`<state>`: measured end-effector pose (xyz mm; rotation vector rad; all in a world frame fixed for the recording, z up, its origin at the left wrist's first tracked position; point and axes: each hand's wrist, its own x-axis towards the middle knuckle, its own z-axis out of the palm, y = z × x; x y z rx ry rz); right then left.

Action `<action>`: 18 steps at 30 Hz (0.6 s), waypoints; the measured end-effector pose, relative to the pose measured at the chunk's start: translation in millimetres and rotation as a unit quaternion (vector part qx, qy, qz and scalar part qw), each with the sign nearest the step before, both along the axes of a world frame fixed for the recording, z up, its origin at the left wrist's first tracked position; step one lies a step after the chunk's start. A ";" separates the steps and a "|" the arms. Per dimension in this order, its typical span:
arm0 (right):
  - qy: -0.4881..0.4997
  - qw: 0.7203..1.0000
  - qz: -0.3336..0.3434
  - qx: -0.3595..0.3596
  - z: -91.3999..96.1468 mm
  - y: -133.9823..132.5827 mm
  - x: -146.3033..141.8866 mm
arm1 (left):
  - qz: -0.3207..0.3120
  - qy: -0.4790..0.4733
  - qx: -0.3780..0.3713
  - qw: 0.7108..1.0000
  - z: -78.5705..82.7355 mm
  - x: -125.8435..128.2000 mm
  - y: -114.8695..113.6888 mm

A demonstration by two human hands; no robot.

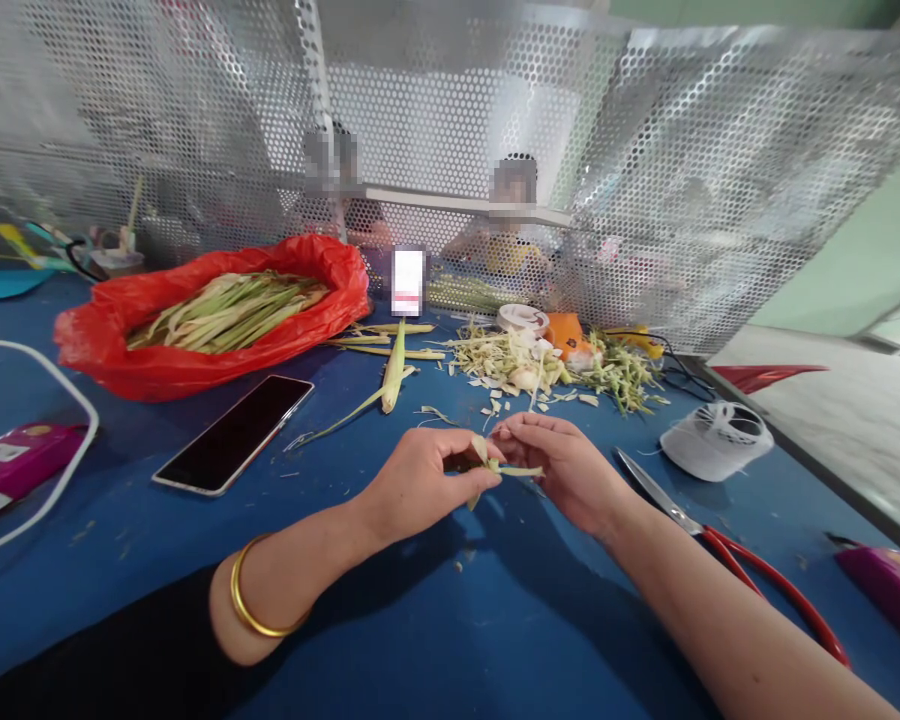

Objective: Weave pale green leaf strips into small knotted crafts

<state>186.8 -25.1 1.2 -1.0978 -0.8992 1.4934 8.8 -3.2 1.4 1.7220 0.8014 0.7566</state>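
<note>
My left hand (427, 468) pinches a small bundle of pale green husk strips (521, 471) between thumb and fingers, over the middle of the blue table. Close beside it, my right hand (570, 462) has its fingertips pressed together on a thin white thread (538, 382), which shows just above them. Its fingers partly hide the bundle's far side. To the right lie scissors with red handles (727, 550) and a spool of white thread (716, 440). A folded husk piece with a long tail (394, 375) lies beyond my left hand.
A red plastic bag (195, 375) of husk strips stands at the left, with a phone (232, 435) before it. Husk scraps (502, 355), a tape roll (523, 319) and an upright lit screen (407, 282) are farther back. A perforated metal screen (435, 110) closes the rear; people sit behind it.
</note>
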 end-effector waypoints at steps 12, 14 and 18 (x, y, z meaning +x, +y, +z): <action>-0.034 0.993 0.117 0.002 -1.2 -0.8 1.3 | 0.072 -0.125 -0.187 0.972 -1.8 2.3 7.7; -0.041 0.991 0.127 0.018 -2.3 -2.2 -0.6 | 0.071 -0.130 -0.194 0.970 -2.3 1.5 8.4; -0.157 0.979 0.117 0.050 -2.7 -5.2 -4.3 | 0.094 -0.133 -0.189 0.968 -2.3 1.5 9.6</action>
